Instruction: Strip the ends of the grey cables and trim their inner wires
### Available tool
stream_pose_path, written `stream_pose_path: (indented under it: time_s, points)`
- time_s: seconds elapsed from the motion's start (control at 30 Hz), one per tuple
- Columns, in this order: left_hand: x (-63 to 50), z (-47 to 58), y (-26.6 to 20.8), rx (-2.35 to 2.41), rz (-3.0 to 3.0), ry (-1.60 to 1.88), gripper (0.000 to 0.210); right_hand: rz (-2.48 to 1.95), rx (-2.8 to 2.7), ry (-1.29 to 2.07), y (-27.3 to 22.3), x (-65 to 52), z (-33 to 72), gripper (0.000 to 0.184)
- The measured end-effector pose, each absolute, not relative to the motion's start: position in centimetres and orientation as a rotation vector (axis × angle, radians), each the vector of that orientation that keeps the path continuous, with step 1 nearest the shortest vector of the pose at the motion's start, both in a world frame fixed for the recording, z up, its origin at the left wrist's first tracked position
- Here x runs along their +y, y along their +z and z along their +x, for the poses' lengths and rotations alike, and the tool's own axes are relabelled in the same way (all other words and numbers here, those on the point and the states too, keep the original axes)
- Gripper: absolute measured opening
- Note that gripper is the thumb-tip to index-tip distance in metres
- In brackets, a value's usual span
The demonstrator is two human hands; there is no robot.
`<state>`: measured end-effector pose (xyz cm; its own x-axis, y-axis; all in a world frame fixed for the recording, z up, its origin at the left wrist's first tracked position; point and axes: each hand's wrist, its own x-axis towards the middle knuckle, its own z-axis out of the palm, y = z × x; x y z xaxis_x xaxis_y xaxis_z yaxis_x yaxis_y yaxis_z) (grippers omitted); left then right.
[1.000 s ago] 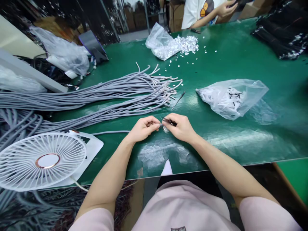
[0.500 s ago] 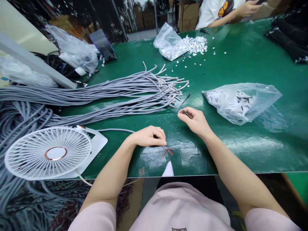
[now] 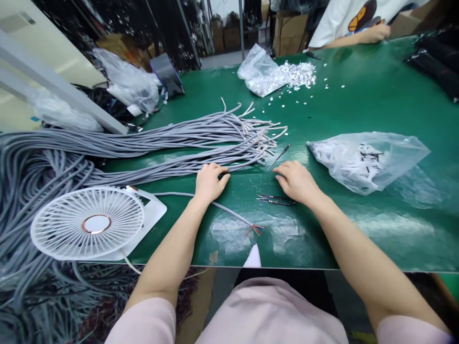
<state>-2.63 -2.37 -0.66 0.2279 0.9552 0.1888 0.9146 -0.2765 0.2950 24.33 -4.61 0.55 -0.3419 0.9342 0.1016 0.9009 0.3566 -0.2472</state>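
Observation:
My left hand [image 3: 211,182] is at the near edge of the grey cable bundle [image 3: 201,155], thumb apart from its fingers, with no object visible in it. A single grey cable [image 3: 233,213] runs beneath my left wrist; its stripped end fans into thin coloured wires [image 3: 256,230]. My right hand [image 3: 296,181] is low over the table with its fingers apart, holding nothing I can see. Just beyond its fingertips lies a thin dark pointed tool [image 3: 279,156]. Thread snips [image 3: 275,199] rest on the table by the right hand, their blades pointing left.
A white fan [image 3: 89,223] stands at the left front. On the right lies a clear bag of white pieces [image 3: 366,162]. Farther back, small shiny bits [image 3: 299,75] spill from another bag [image 3: 260,71]. Across the table, a person's arm [image 3: 353,39] rests near the edge.
My right hand has let go of the snips, which now lie on the table. My left hand has left the single cable's stripped end and moved up-left to the bundle.

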Motion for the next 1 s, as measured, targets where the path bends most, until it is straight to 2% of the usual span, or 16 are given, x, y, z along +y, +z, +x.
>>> stream_pose_path:
  time_s: [0.17, 0.4, 0.63, 0.8, 0.9, 1.0]
  points:
    - [-2.8, -2.4, -0.3, 1.838, 2.467, 0.34, 0.033, -1.787, -2.519, -0.157, 0.7, -0.8, 25.1, 0.037]
    - [-3.6, -2.1, 1.0, 1.655, 2.479, 0.238, 0.011, -1.711, -2.845, -0.235, 1.8, -0.5, 24.9, 0.025]
    - [-4.5, -1.8, 2.2, 1.44, 2.404, 0.287, 0.015, -1.706, -2.941, -0.1, 1.3, -3.3, 25.7, 0.027]
    - [-4.8, -0.9, 1.9, 1.278, 2.41, 0.356, 0.012, -1.819, -2.349, 0.295, 1.9, -4.2, 27.5, 0.038]
    - [-5.3, -0.2, 1.6, 1.218, 2.25, 0.46, 0.017, -1.766, -1.908, 0.547, 3.1, -4.7, 27.8, 0.036]
    - [-6.1, 0.7, 1.4, 1.179, 2.058, 0.506, 0.026, -1.59, -1.699, 0.644, 3.9, -5.4, 27.1, 0.029]
